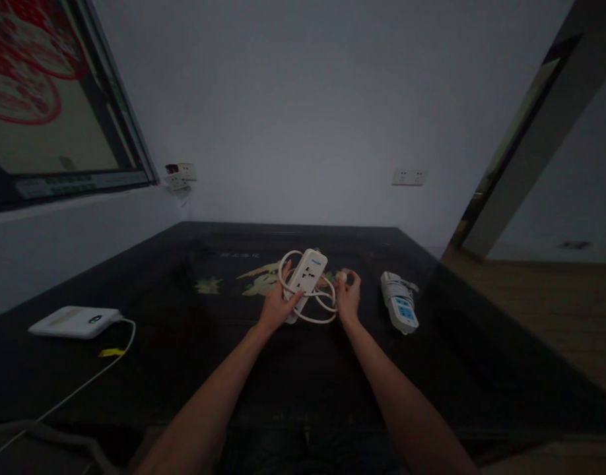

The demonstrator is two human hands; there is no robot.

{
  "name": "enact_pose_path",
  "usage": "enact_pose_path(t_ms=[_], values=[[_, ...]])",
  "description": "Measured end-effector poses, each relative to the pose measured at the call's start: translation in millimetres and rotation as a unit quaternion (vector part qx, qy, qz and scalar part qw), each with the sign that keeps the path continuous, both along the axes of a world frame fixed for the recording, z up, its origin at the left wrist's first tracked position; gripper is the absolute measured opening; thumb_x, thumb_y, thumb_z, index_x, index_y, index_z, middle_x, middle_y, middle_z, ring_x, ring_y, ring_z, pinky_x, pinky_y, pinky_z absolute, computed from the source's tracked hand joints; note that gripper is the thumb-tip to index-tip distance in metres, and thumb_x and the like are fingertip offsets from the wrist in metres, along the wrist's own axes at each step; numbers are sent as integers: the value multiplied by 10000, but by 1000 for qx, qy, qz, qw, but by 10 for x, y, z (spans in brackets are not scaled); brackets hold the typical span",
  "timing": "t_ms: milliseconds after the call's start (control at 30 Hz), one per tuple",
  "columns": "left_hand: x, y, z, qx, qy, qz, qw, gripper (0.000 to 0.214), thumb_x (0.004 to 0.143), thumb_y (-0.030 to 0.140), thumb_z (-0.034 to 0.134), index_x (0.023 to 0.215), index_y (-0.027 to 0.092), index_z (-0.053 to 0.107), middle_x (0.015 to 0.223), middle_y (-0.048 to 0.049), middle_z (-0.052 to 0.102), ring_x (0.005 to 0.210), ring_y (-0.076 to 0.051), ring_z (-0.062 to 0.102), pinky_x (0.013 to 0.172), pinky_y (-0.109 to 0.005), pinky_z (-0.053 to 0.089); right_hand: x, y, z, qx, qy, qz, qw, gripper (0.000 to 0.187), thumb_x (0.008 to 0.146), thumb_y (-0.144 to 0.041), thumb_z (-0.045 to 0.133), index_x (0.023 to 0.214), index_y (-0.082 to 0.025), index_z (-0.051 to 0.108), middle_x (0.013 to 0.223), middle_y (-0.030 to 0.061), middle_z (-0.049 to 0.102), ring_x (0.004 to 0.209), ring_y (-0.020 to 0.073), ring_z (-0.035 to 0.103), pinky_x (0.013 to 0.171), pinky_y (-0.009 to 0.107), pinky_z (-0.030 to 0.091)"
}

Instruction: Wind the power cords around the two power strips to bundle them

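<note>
A white power strip point(307, 274) is held above the dark table point(194, 343), and my left hand point(276, 305) grips it from below with fingers wrapped round its body. Its white cord point(319, 310) loops around the strip. My right hand point(348, 295) is closed on the cord's end, apparently the plug, just right of the strip. A second white power strip point(400, 305) with its cord wound around it lies on the table to the right of my right hand.
A white flat device point(74, 321) with a white cable point(90, 376) and a yellow tag lies at the table's left. Wall sockets point(408, 177) sit on the far wall, with more sockets point(181, 175) near the window at left. A wooden floor shows at right.
</note>
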State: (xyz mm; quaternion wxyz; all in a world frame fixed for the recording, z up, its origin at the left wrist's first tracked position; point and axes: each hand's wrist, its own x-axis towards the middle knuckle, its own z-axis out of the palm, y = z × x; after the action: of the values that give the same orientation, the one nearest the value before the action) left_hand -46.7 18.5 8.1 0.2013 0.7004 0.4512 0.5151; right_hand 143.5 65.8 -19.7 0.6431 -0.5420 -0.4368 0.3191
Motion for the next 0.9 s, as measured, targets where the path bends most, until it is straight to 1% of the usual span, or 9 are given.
enact_pose_path(t_ms=[133, 267, 333, 433, 467, 533, 633, 767, 900], values=[[18, -19, -9, -7, 29, 10, 1000, 777, 828, 375, 615, 1490, 239, 232, 1357, -104, 554, 1178, -293, 570, 1014, -412, 415, 23, -27, 8, -1, -113, -15, 993, 612, 739, -401, 641, 1286, -185, 471, 952, 96, 695, 870, 241, 663, 790, 351, 501], [15, -25, 3, -6, 28, 19, 999, 780, 831, 363, 611, 1494, 261, 214, 1351, -89, 562, 1158, -299, 583, 994, -420, 430, 67, -32, 75, -6, -189, -28, 982, 489, 812, -315, 551, 1271, -150, 508, 1047, 163, 681, 986, 275, 637, 897, 397, 444], [15, -20, 9, -6, 24, 23, 999, 784, 833, 359, 607, 1497, 266, 200, 1341, -90, 570, 1139, -300, 596, 973, -422, 445, 89, -36, 123, 1, -214, -26, 976, 455, 849, -308, 497, 1270, -136, 525, 1091, 184, 667, 1037, 290, 621, 932, 414, 420], [5, 7, 9, -14, 9, 32, 999, 787, 830, 367, 611, 1497, 260, 206, 1317, -95, 591, 1133, -304, 600, 954, -420, 456, 122, -37, 188, 20, -235, -14, 972, 456, 881, -322, 447, 1299, -153, 518, 1138, 156, 660, 1067, 272, 612, 950, 397, 419], [-6, 20, 7, -19, 0, 37, 999, 791, 825, 368, 617, 1495, 258, 212, 1311, -95, 596, 1141, -305, 595, 955, -419, 454, 134, -35, 204, 29, -233, -7, 972, 463, 887, -327, 436, 1315, -165, 505, 1127, 137, 668, 1038, 256, 625, 937, 383, 435], [-36, 48, 5, -31, -14, 46, 998, 796, 817, 367, 626, 1493, 256, 221, 1299, -92, 606, 1153, -302, 587, 968, -421, 444, 160, -26, 220, 48, -212, 21, 976, 481, 889, -343, 431, 1341, -183, 478, 1047, 101, 693, 911, 225, 665, 866, 358, 486], [-88, 77, 2, -52, -11, 54, 997, 797, 818, 370, 623, 1493, 264, 214, 1279, -85, 621, 1138, -300, 598, 965, -434, 443, 194, -7, 215, 76, -159, 99, 979, 492, 868, -366, 469, 1329, -196, 489, 901, 58, 703, 730, 197, 675, 728, 335, 538], [-118, 83, -6, -50, 12, 59, 997, 794, 816, 367, 622, 1492, 283, 214, 1338, -86, 576, 1151, -311, 589, 950, -440, 453, 220, 6, 200, 88, -136, 191, 968, 461, 839, -359, 525, 1269, -195, 561, 807, 40, 700, 693, 189, 663, 647, 312, 547], [-112, 76, -12, -50, 20, 61, 997, 796, 812, 364, 628, 1491, 258, 227, 1295, -103, 608, 1142, -317, 593, 946, -438, 454, 224, -2, 214, 90, -126, 223, 962, 431, 823, -367, 550, 1211, -191, 613, 890, 53, 718, 706, 181, 660, 627, 298, 546]])
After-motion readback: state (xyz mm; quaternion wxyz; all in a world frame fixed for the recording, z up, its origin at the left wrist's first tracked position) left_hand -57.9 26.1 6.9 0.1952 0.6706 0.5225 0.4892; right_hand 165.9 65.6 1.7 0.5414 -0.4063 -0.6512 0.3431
